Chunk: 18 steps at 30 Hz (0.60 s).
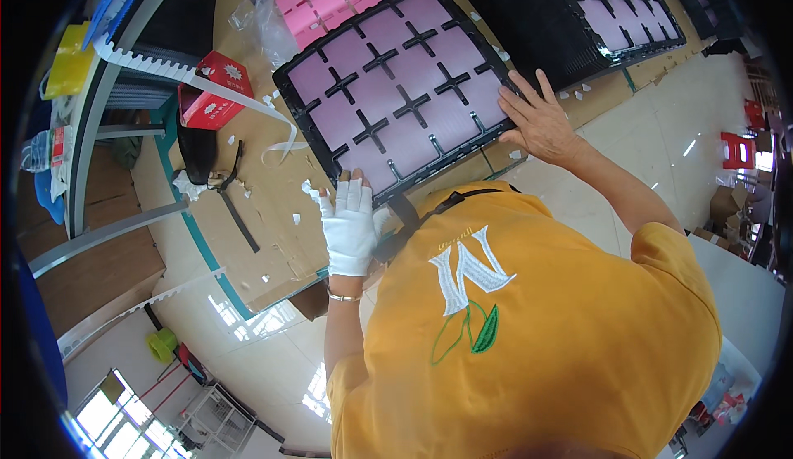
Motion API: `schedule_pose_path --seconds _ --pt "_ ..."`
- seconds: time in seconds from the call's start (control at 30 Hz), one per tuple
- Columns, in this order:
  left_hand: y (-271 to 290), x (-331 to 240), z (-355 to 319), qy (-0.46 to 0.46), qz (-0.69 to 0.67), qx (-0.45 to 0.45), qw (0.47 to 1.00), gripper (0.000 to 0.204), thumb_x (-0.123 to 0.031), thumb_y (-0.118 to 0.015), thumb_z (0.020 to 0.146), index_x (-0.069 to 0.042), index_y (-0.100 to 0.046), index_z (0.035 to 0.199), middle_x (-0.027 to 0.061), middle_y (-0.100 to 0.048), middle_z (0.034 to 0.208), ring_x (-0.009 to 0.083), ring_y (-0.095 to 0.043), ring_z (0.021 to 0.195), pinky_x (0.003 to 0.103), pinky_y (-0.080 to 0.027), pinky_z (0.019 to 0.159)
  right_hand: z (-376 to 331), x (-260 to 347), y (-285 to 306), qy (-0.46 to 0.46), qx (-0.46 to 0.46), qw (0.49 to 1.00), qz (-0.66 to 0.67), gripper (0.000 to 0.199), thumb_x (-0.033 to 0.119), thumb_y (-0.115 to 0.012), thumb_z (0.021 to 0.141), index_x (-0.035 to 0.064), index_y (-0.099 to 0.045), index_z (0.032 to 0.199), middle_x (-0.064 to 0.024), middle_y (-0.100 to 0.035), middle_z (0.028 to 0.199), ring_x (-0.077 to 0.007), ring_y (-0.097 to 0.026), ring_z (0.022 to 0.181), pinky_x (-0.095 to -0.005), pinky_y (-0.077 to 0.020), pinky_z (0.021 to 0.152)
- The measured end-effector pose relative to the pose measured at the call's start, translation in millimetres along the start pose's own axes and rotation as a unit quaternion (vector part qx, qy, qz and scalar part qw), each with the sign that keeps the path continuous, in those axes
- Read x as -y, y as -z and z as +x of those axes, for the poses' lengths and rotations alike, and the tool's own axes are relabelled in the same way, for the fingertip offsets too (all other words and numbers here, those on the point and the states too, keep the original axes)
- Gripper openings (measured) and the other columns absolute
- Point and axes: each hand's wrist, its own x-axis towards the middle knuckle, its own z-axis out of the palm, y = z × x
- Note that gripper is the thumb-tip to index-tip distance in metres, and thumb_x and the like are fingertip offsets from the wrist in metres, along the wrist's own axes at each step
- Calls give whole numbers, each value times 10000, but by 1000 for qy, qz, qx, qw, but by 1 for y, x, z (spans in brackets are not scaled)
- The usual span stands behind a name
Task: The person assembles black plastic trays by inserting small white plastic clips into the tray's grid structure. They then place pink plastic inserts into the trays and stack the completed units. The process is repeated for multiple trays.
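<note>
A black-framed tray [388, 153] with pale purple panels and black cross-shaped pieces lies in front of me. My left hand [349, 232], in a white glove with bare fingertips, rests at its near left corner with the fingers stretched out. At the tray's right edge, my bare right hand [541, 124] lies with its fingers spread, touching the rim. Neither hand is closed around anything. Beyond the tray sits a pink slotted block [330, 0] beside clear plastic film. To the right stands a tall stack of black trays [529, 29] with the same purple panels on top.
Cardboard [277, 248] covers the table, strewn with small white scraps. A red box [216, 91], a black strap [239, 219] and a curled white strip [285, 145] lie on the left. A metal rack [91, 112] rises at the far left. A red stool [737, 151] stands on the floor at right.
</note>
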Motion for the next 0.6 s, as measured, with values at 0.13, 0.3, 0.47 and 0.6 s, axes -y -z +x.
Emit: schedule_pose_path --seconds 0.13,0.3,0.47,0.6 --pt "11 1 2 13 -23 20 999 546 -396 -713 753 -51 -612 1164 113 -555 1321 309 -506 1228 571 -240 1123 18 -2 11 -47 106 993 2 631 521 -513 893 -46 -623 1146 -166 -540 1312 -366 -295 1385 -613 -130 1147" --pt "35 -15 26 23 -28 -1 999 623 -336 -738 716 -88 -559 1259 97 -533 1339 371 -435 1281 590 -233 1116 27 11 13 8 7 999 40 679 522 -488 901 -7 -494 1326 -151 -503 1365 -378 -285 1388 -612 -118 1148" --pt "6 -9 10 16 -36 32 999 660 -289 -718 736 -109 -517 1339 67 -489 1404 379 -358 1362 606 -206 1127 9 5 -1 0 58 997 45 690 527 -487 902 27 -453 1376 -138 -501 1377 -379 -241 1416 -613 -122 1146" --pt "35 6 -3 29 -122 68 990 564 -183 -665 769 -111 -533 1313 57 -514 1376 403 -387 1328 593 -255 1108 16 -17 9 -59 31 997 43 674 505 -473 926 6 -444 1377 -151 -529 1342 -378 -318 1382 -598 -136 1146"
